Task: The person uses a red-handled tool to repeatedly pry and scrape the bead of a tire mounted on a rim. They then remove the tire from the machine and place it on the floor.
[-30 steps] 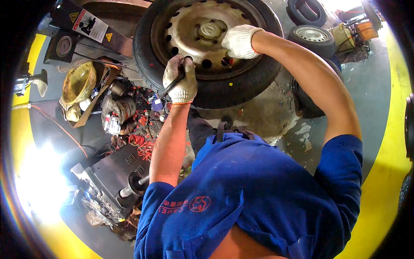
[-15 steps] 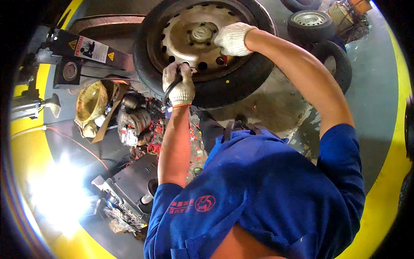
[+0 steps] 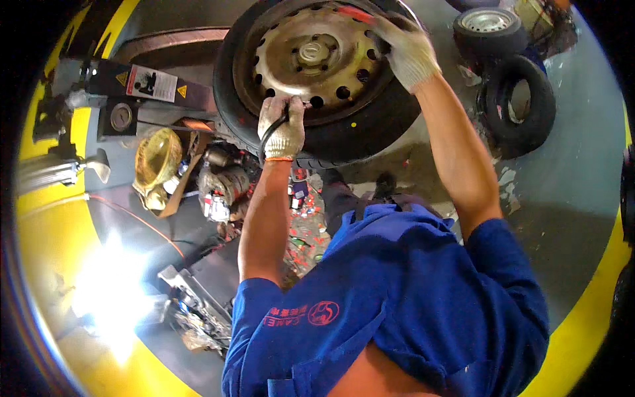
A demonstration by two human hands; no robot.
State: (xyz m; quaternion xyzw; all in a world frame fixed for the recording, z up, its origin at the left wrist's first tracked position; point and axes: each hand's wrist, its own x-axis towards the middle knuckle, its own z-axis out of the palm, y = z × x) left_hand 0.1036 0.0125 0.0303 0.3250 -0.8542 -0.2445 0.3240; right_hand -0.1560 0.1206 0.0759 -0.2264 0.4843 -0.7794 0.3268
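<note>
Left hand (image 3: 283,127) fisted round black hose (image 3: 268,135) at steel rim (image 3: 311,56); right hand (image 3: 409,49) clamped on tyre (image 3: 370,129) upper edge.

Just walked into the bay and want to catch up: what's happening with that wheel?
A person in a blue work shirt and white gloves is working on a tyre on a steel rim that lies flat on a machine. The left hand grips a dark hose or tool pressed at the rim's lower edge. The right hand rests on the far upper rim near something red. Loose tyres lie on the floor to the right, and a cluttered tool tray sits to the left.
</note>
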